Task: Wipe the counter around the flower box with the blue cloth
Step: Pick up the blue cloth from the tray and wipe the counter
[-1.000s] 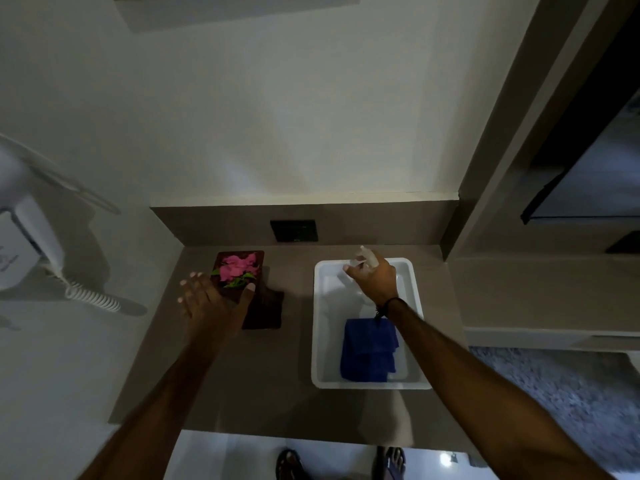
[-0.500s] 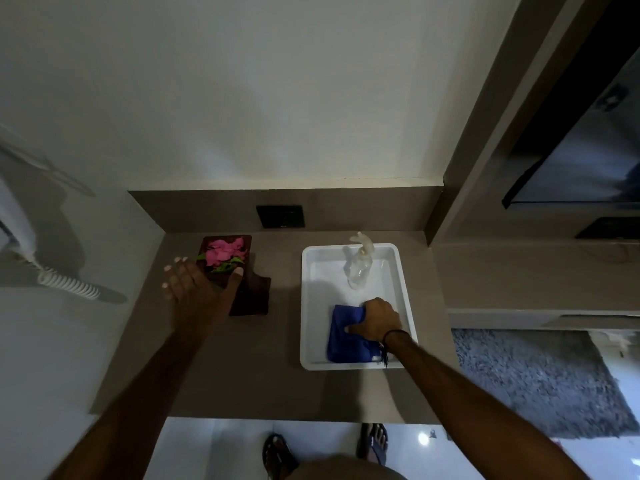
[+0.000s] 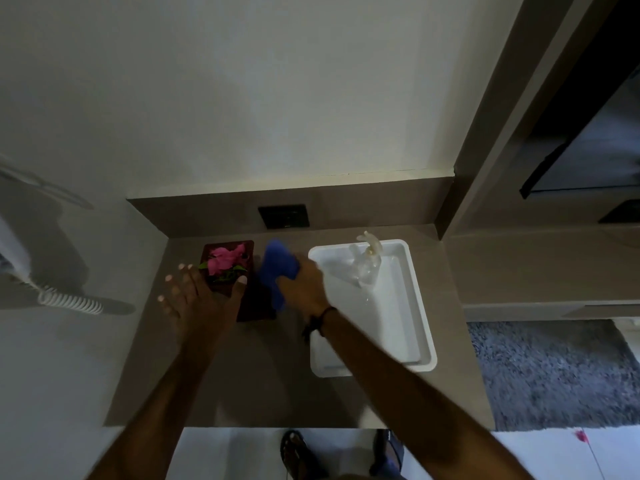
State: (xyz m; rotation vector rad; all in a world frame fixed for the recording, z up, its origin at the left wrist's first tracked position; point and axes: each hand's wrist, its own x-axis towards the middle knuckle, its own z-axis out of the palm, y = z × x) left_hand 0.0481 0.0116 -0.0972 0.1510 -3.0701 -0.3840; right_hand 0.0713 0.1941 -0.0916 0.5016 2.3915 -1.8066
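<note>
A dark brown flower box [image 3: 227, 268] with pink flowers stands at the back left of the brown counter [image 3: 249, 375]. My left hand [image 3: 197, 303] hovers over its front, fingers spread, thumb near its right edge; whether it touches the box is unclear. My right hand [image 3: 304, 289] is shut on the blue cloth [image 3: 277, 268], bunched up just right of the box, between it and the tray. The cloth looks blurred with motion.
A white tray [image 3: 419, 306] sits on the right of the counter and holds a clear spray bottle [image 3: 367, 261]. A black wall socket [image 3: 283, 216] is behind. A coiled white cord [image 3: 69, 301] hangs on the left wall. Grey rug lies at right.
My right hand has lifted the blue cloth out of the white tray and carried it left to the flower box. The left hand has stayed over the box.
</note>
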